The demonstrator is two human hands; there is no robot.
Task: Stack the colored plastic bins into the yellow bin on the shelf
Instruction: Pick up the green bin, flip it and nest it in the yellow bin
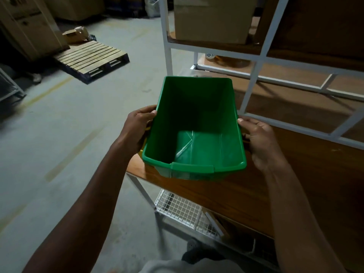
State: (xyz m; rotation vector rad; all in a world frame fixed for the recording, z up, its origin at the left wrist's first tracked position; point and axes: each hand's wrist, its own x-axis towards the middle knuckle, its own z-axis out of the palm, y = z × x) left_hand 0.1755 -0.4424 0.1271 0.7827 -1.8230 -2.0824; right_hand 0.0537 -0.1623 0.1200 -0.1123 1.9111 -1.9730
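A green plastic bin [197, 134] fills the middle of the view, open side up and empty, over the left end of the wooden shelf board [246, 194]. My left hand [137, 125] grips its left wall, thumb on the rim. My right hand [260, 138] holds its right wall. A sliver of yellow [140, 152] shows just under the green bin's left lower corner; the yellow bin is otherwise hidden beneath it. Whether the green bin rests inside it cannot be told.
The white metal shelf frame [167, 46] rises behind the bin, with a cardboard box [212, 18] on an upper level. A wire mesh panel [179, 211] hangs below the board. A wooden pallet [92, 58] and cartons lie on the concrete floor at left.
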